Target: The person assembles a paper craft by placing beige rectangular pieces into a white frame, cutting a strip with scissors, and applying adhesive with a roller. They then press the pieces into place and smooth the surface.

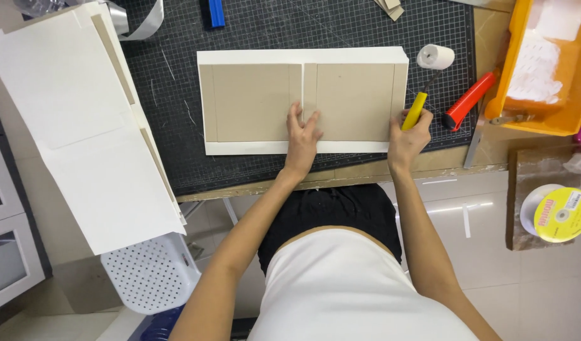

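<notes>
A flat book-cover blank (pixel 252 101) of brown board panels on white paper lies on the black gridded cutting mat (pixel 177 76). My left hand (pixel 302 136) presses flat on it near the middle gap, fingers spread. My right hand (pixel 407 136) is at the blank's right edge, gripping the yellow handle of a small white roller (pixel 432 60), whose roll rests on the mat just past the blank's top right corner.
A stack of white covered boards (pixel 82 126) leans at the left. A red-handled tool (pixel 468 101) lies right of the roller. An orange tray (pixel 524 88) holds white material. A tape roll (pixel 555 213) sits on a brown box lower right. A white perforated stool (pixel 151 271) stands below.
</notes>
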